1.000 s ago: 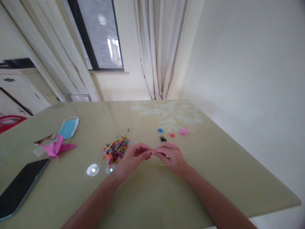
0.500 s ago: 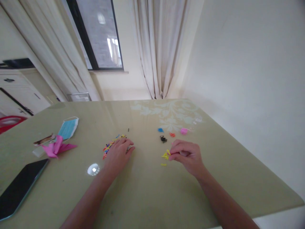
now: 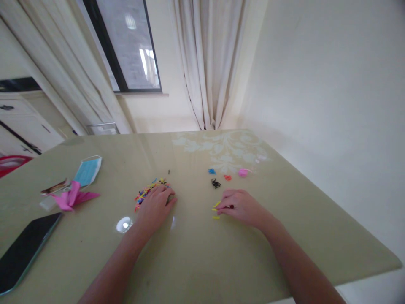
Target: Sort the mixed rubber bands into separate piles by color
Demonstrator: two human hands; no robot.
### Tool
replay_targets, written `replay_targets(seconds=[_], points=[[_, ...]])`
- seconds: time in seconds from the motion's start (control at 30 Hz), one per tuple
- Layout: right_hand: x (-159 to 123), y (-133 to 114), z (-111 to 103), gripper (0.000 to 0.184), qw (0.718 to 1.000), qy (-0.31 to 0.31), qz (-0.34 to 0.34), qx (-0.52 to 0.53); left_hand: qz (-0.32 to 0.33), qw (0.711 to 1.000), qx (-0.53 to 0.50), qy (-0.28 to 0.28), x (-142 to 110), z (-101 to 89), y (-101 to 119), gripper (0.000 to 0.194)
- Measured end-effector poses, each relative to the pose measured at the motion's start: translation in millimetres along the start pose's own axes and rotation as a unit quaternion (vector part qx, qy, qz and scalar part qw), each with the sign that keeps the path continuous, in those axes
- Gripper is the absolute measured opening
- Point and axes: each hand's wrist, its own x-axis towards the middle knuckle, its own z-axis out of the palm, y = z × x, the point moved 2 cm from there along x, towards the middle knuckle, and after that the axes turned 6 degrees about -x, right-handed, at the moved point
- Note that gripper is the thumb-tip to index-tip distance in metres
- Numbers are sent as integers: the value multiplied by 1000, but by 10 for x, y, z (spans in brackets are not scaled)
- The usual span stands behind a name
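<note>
My left hand (image 3: 158, 204) lies over a mixed pile of small coloured rubber bands (image 3: 144, 193), thumb apart from the fingers; part of the pile is hidden beneath it. To the right, my right hand (image 3: 238, 207) pinches at the small yellow rubber bands (image 3: 216, 218), fingertips low at the tabletop. Its fingers cover some of these bands. Beyond that hand sit sorted groups: black bands (image 3: 215, 183), blue bands (image 3: 211, 171), orange-red bands (image 3: 227, 177) and pink bands (image 3: 243, 172). One dark band (image 3: 168, 172) lies alone behind the mixed pile.
On the left of the glossy table (image 3: 190, 261) are a phone (image 3: 28, 249), a pink folded paper bird (image 3: 72, 197) and a blue face mask (image 3: 88, 171). A white wall (image 3: 341, 105) runs along the right edge, and curtains (image 3: 209, 63) hang behind.
My right hand has lowered and turned flatter over the yellow bands, its fingertips a little further left. The raised yellow clump now sits lower. My left hand stays on the mixed pile.
</note>
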Motion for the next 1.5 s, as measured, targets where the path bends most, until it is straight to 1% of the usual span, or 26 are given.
replay_targets(seconds=[0.07,0.13,0.17,0.23,0.27,0.3,0.33,0.37,0.43,0.6,0.67,0.87,0.93,1.07,1.17,1.27,1.37,1.5], points=[[12,25,24,14,999,-23,23,-31,2,1000,-4,2,-4,5,-7,25],[8,55,22,13,998,-25,59,-25,5,1000,-10,4,-7,9,-16,24],[1,73,19,20,996,-21,80,-13,7,1000,-13,5,-8,10,-20,24],[-17,102,24,46,993,-18,114,13,11,1000,-21,6,-8,14,-28,23],[-24,108,35,58,992,-20,122,22,11,1000,-23,7,-7,15,-32,23],[-28,108,50,67,992,-22,125,27,11,1000,-24,7,-7,16,-33,23],[-29,100,69,71,992,-24,124,28,12,1000,-23,8,-6,14,-32,23],[-26,86,88,71,992,-25,121,26,12,1000,-21,8,-6,11,-28,23],[-13,52,119,64,993,-24,112,24,11,1000,-14,7,-8,2,-14,23],[9,26,121,29,993,-42,102,50,10,1000,-21,6,-15,-12,-1,25],[6,42,102,21,993,-47,99,53,9,1000,-29,9,-13,-9,-25,25],[7,29,112,24,995,-42,71,49,14,997,-77,-7,-8,-48,-124,23],[9,23,125,25,995,-35,72,52,13,996,-92,-14,-15,-77,-141,24],[-1,53,128,33,994,-20,92,64,10,995,-102,-20,-37,-114,-165,26],[-7,76,129,27,995,-21,82,61,11,994,-103,-21,-40,-121,-167,24],[-5,75,129,22,996,-24,65,55,17,994,-103,-32,-26,-130,-144,15],[-2,57,113,21,996,-20,64,56,18,994,-94,-47,-11,-133,-122,8],[7,19,70,21,997,2,69,47,12,997,-62,-35,-2,-113,-119,14]])
